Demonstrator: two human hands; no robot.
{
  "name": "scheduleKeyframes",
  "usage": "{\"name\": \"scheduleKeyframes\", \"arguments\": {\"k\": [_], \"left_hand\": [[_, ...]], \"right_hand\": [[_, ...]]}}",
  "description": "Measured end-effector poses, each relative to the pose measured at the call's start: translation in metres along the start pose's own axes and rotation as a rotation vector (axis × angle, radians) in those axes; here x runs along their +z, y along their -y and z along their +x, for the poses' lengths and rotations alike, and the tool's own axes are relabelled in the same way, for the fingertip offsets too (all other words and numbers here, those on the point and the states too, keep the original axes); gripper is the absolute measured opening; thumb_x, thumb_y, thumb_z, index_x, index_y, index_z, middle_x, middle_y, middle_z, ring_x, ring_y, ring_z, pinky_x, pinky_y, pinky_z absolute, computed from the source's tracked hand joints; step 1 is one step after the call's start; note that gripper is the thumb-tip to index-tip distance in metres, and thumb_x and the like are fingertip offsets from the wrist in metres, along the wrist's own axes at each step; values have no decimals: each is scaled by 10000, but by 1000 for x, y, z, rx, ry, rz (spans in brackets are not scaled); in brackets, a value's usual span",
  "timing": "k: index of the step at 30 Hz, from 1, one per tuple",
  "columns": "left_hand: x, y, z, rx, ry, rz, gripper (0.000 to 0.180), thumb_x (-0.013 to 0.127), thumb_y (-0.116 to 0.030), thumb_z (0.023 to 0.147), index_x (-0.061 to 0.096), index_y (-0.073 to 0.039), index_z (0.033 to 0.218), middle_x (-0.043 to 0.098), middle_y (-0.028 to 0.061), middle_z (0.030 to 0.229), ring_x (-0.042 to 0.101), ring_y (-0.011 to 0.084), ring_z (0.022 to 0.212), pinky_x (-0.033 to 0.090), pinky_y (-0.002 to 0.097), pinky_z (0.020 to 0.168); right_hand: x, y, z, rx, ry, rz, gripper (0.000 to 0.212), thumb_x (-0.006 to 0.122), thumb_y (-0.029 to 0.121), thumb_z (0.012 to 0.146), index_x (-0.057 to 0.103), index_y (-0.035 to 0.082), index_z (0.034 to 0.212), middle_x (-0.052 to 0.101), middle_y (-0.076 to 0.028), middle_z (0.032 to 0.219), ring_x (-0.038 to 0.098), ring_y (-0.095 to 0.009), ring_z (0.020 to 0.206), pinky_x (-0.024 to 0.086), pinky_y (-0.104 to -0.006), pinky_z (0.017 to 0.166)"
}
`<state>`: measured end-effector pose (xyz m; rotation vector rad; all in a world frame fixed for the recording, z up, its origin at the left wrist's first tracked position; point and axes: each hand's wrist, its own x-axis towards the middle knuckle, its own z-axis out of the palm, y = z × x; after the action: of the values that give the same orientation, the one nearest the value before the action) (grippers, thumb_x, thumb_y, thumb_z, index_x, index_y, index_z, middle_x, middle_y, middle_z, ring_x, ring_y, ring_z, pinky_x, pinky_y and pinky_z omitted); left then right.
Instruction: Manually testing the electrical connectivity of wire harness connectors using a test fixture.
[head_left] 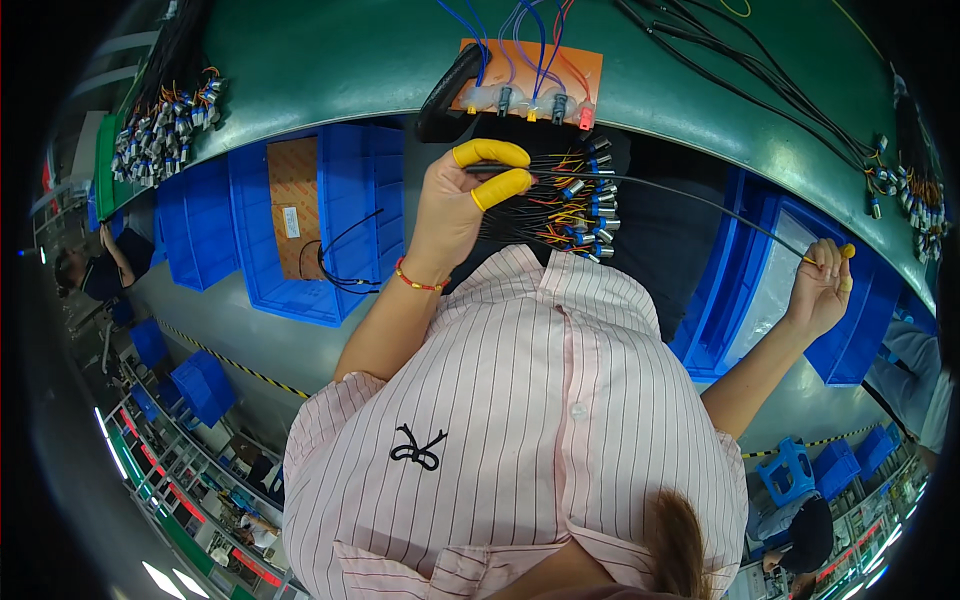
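Below a green workbench [330, 60], both hands, left [455, 205] and right [822, 285], pinch one black cable [690, 200], seemingly taut.

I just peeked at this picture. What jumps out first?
Probably the yellow finger covers on the left hand, pinching a long black cable that stretches across to the right hand. Under that cable hangs a bundle of colourful wires with metal ends, and big blue bins sit below the green table.

I count two bare hands, left hand [447, 215] and right hand [822, 285], one black cable [680, 195] stretched between them, one orange test board [535, 75], and four connectors [530, 102] along its edge.
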<state>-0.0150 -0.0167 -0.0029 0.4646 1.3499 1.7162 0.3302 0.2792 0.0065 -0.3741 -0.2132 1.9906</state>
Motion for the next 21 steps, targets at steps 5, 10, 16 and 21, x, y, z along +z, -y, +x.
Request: {"name": "scheduleKeyframes", "arguments": {"k": [5, 10, 16, 21], "left_hand": [[17, 8, -1, 4, 25, -404, 286, 519, -139, 978, 546, 17, 1216, 566, 194, 1240, 625, 217, 981, 535, 315, 789], [20, 1, -2, -2, 112, -476, 366, 425, -212, 1016, 465, 24, 1293, 571, 201, 1165, 628, 216, 878, 537, 306, 716], [20, -6, -4, -49, 147, -375, 392, 376, -233, 1027, 488, 73, 1244, 561, 125, 904, 567, 141, 669, 479, 254, 614], [21, -4, -5, -112, 77, -347, 402, 384, -255, 1033, 498, 83, 1217, 539, 77, 813, 472, 65, 562, 416, 213, 527]], "right_hand": [[-24, -5, -1, -35, -106, -65, 398, 509, 60, 661, 486, -57, 1041, 325, -61, 717, 286, -173, 653, 270, -324, 653], [-31, -11, 6, 13, -55, -219, 384, 503, 59, 617, 525, -73, 978, 329, -65, 673, 301, -176, 661, 276, -322, 672], [-23, -37, 4, 1, -78, -367, 391, 516, 84, 652, 555, -88, 1001, 355, -56, 638, 316, -167, 660, 279, -303, 669], [-28, -58, 3, 74, 14, -422, 363, 505, 101, 695, 570, -96, 993, 376, -58, 657, 326, -165, 668, 283, -300, 688]]}}
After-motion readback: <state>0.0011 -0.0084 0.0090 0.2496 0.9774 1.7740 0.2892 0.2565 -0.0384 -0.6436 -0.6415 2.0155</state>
